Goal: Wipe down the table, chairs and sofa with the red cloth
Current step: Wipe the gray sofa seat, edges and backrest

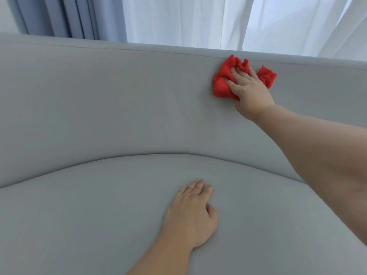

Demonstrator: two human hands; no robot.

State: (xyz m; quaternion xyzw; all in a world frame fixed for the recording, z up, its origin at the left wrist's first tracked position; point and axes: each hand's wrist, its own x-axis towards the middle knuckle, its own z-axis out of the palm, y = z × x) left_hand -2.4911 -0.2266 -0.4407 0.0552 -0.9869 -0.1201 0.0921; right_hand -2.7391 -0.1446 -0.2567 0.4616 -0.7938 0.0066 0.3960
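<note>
Closest on my feed, I see the left hand (191, 213) lying palm down on the seat cushion (89, 215) of a pale grey sofa (99, 106), fingers straight and relaxed, holding nothing. Further up and to the right, the bare right arm reaches to the upper backrest (139, 86). There the right hand (250, 90) presses a crumpled red cloth (222, 84) flat against the fabric, fingers spread over it, just below the top edge. Behind the sofa hang a blue-grey curtain (59, 14) at left and a white sheer curtain (188, 20) across the rest
</note>
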